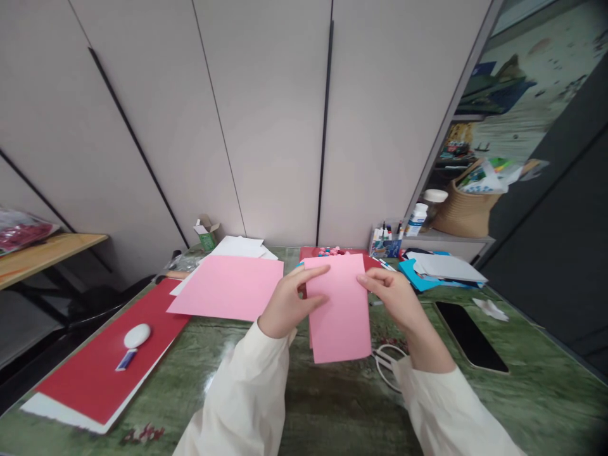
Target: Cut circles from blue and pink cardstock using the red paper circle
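Note:
A folded sheet of pink paper [338, 323] is held up over the green table, its long side upright. My left hand [292, 299] grips its left edge, thumb and forefinger lying across the front face and the other fingers out of sight behind. On the upper right edge, my right hand [389, 291] pinches the paper between thumb and fingers. Behind the paper, partly covered by it, lie a red sheet [308, 253] and small pink and red pieces [335, 251]. A white cable [386, 373] curls beside the paper's lower right corner.
Larger pink sheets [232, 288] lie over white paper at left. A red sheet [114, 354] bears a white oval object [137, 335] and a small tube [126, 360]. A phone [470, 335], blue and white papers [441, 266] and a pen box [386, 240] are at right.

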A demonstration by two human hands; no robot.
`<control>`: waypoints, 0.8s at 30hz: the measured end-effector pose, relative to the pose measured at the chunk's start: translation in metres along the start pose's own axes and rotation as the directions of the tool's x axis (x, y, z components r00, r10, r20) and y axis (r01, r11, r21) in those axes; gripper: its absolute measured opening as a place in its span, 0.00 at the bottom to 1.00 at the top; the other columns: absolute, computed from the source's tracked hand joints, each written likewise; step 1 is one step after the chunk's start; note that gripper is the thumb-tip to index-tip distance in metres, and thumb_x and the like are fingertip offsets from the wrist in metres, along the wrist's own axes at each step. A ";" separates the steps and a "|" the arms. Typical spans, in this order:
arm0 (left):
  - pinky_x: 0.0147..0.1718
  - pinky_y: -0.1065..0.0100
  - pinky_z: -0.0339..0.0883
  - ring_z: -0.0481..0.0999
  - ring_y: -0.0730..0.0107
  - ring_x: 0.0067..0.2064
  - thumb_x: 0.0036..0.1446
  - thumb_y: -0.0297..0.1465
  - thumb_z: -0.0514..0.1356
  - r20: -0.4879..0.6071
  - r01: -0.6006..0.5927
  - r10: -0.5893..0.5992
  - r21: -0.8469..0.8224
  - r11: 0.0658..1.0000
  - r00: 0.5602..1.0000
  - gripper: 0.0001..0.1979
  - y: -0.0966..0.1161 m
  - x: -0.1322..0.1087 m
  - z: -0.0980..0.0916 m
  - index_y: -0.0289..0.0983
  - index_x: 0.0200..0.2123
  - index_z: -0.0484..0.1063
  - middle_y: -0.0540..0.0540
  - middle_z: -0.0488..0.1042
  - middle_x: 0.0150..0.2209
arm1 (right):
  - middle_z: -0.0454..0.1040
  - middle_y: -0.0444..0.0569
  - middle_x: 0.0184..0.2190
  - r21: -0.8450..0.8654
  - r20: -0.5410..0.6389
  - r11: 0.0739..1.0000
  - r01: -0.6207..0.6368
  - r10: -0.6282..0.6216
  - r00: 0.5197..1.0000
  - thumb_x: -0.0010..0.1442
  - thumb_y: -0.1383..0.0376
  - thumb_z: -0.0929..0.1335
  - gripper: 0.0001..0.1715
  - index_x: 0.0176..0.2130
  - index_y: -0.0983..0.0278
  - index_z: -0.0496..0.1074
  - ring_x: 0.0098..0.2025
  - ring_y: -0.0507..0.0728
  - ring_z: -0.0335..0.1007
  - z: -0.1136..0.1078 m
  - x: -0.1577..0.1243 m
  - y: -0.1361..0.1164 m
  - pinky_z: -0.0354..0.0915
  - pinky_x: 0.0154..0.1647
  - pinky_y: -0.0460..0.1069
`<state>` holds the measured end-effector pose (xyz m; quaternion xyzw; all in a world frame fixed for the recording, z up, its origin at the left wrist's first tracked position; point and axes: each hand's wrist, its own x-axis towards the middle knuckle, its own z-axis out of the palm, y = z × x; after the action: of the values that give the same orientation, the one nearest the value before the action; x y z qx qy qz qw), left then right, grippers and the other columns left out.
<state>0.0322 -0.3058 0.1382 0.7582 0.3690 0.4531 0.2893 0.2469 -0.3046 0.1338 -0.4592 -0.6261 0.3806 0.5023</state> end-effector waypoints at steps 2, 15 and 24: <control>0.40 0.64 0.66 0.70 0.63 0.44 0.46 0.28 0.62 0.016 0.005 -0.005 0.022 1.000 1.000 0.27 0.001 0.000 -0.001 0.43 0.51 0.66 0.43 0.69 0.46 | 0.70 0.45 0.21 -0.018 0.001 1.000 0.011 -0.011 1.000 0.52 0.54 0.67 0.17 0.23 0.66 0.69 0.25 0.52 0.64 -0.001 0.000 0.001 0.60 0.29 0.46; 0.52 0.55 0.56 0.56 0.52 0.58 0.44 0.28 0.62 0.133 0.022 -0.043 0.155 0.988 0.990 0.41 0.009 -0.004 -0.003 0.45 0.61 0.48 0.42 0.57 0.57 | 0.71 0.47 0.25 -0.033 0.037 0.999 -0.005 0.006 0.999 0.53 0.54 0.66 0.16 0.27 0.65 0.70 0.28 0.53 0.66 -0.001 0.001 0.002 0.62 0.30 0.47; 0.46 0.60 0.64 0.66 0.61 0.50 0.47 0.24 0.60 0.158 -0.028 0.030 -0.013 1.000 0.987 0.24 0.009 -0.001 -0.007 0.46 0.48 0.68 0.45 0.64 0.50 | 0.72 0.46 0.22 0.020 -0.007 1.000 0.006 -0.006 1.000 0.50 0.54 0.69 0.16 0.26 0.66 0.70 0.24 0.52 0.65 -0.001 0.000 0.004 0.60 0.26 0.46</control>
<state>0.0281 -0.3107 0.1475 0.7955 0.3312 0.3976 0.3152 0.2488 -0.3032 0.1307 -0.4537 -0.6220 0.3835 0.5102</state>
